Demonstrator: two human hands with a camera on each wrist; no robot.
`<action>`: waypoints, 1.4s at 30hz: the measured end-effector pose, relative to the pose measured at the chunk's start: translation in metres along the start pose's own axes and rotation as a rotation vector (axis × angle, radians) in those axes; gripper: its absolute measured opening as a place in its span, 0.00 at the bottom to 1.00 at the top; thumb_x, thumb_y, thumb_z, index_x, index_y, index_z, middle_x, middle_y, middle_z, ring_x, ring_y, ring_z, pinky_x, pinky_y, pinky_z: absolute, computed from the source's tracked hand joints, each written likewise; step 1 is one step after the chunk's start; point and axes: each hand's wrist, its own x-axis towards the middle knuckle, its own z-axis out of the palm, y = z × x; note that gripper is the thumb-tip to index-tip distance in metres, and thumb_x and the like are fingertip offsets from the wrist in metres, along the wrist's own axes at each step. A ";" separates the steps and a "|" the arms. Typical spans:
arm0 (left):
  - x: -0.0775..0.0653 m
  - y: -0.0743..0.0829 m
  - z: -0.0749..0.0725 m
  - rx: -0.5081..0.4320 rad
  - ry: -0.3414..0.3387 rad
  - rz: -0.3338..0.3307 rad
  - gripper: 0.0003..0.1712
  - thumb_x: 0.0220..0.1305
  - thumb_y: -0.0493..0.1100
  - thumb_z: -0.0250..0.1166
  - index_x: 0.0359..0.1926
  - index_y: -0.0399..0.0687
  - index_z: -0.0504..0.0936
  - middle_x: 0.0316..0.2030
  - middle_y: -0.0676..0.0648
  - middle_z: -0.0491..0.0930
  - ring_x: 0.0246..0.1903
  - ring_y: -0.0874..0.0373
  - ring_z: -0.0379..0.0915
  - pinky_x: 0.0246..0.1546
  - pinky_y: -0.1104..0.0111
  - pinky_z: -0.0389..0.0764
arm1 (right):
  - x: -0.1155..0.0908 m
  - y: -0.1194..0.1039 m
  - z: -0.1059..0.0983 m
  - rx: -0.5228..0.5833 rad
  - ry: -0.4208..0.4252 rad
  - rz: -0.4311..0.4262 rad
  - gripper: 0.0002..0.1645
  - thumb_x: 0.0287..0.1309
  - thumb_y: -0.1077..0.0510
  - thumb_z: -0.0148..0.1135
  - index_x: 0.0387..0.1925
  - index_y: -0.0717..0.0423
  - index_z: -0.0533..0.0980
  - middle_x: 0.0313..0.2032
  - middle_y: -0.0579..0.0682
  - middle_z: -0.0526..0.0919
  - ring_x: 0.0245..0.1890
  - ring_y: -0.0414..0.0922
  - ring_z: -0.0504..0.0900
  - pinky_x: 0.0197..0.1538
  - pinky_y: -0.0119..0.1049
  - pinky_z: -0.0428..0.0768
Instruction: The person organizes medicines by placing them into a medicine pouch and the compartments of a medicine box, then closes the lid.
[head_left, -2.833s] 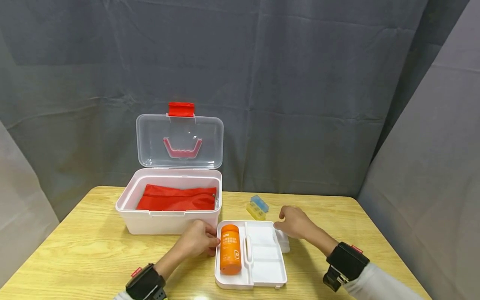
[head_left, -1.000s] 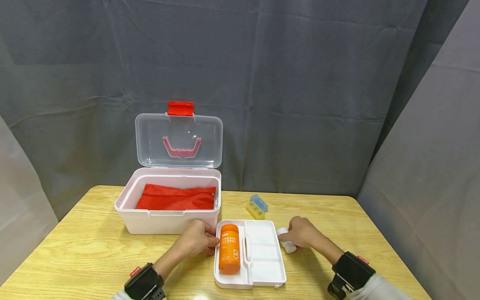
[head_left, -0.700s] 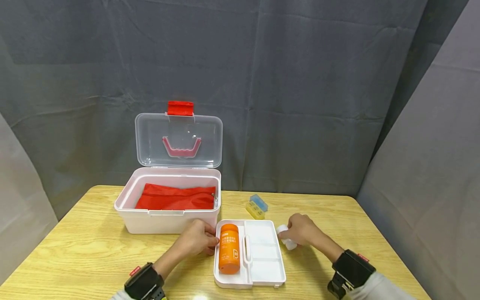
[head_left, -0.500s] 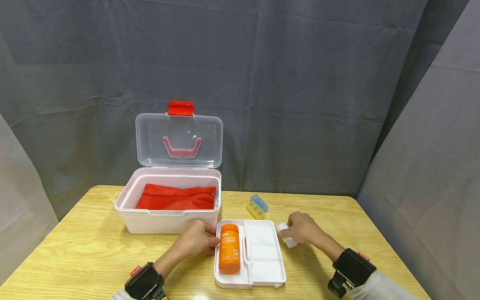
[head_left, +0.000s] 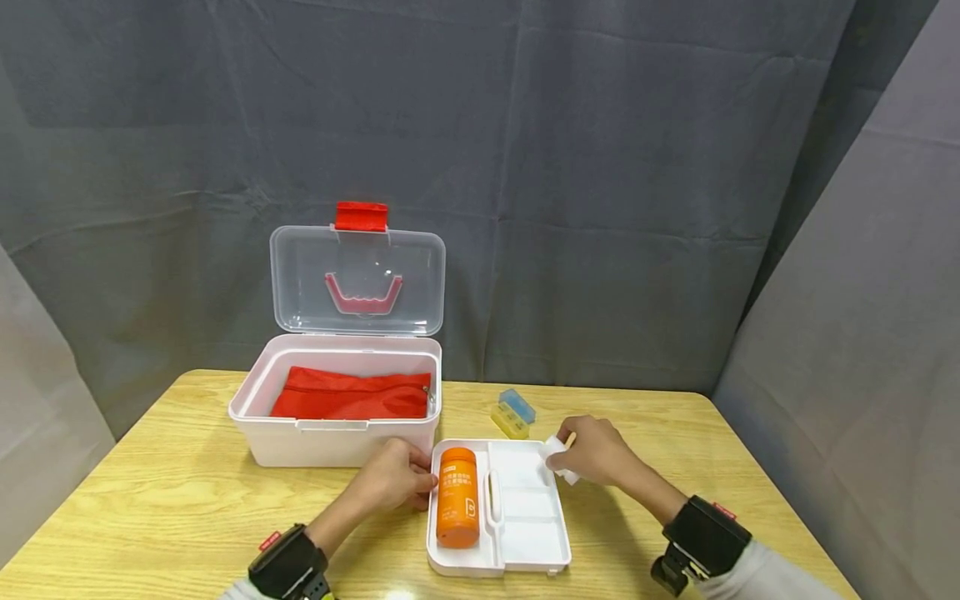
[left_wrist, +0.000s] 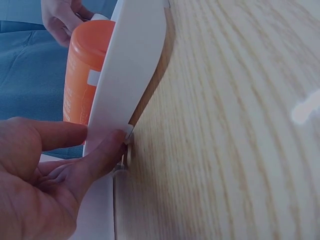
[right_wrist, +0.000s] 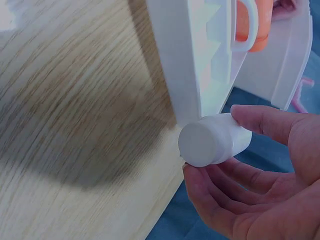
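Observation:
My right hand [head_left: 596, 450] pinches a small white plastic bottle [right_wrist: 212, 140] between thumb and fingers. The bottle is tilted, its round white end towards the right wrist camera, at the far right corner of a white divided tray [head_left: 534, 546]. My left hand [head_left: 393, 477] holds the left edge of that tray, one fingertip at the rim and another against the outer wall in the left wrist view. In the tray's long left compartment lies an orange bottle [head_left: 458, 500] with white print. A white handle [head_left: 493, 497] runs along the middle divider.
Behind my left hand stands a white box [head_left: 337, 446] with its clear lid [head_left: 360, 250] raised and a red zip pouch [head_left: 352, 396] inside. A small yellow and blue pill case [head_left: 513, 414] sits on the wooden table [head_left: 187, 508] behind the tray. Grey cloth hangs around.
My right hand has taken hold of the small white bottle beside the tray and brought it up and left to the tray's far right corner. The left hand has stayed in place.

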 end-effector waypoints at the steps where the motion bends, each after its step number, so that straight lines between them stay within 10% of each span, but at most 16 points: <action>1: 0.000 0.000 0.000 -0.002 0.000 0.002 0.11 0.59 0.26 0.66 0.42 0.21 0.83 0.32 0.35 0.87 0.29 0.51 0.86 0.30 0.58 0.88 | -0.001 -0.002 0.001 0.002 0.001 -0.008 0.17 0.51 0.55 0.76 0.39 0.61 0.81 0.22 0.47 0.82 0.21 0.41 0.79 0.25 0.34 0.74; 42: 0.000 0.000 -0.001 0.000 0.006 -0.020 0.11 0.60 0.27 0.67 0.43 0.21 0.82 0.33 0.35 0.87 0.30 0.50 0.86 0.30 0.58 0.88 | -0.024 -0.029 0.031 -0.003 -0.064 -0.209 0.18 0.35 0.62 0.83 0.31 0.54 0.82 0.26 0.48 0.81 0.29 0.44 0.75 0.32 0.38 0.74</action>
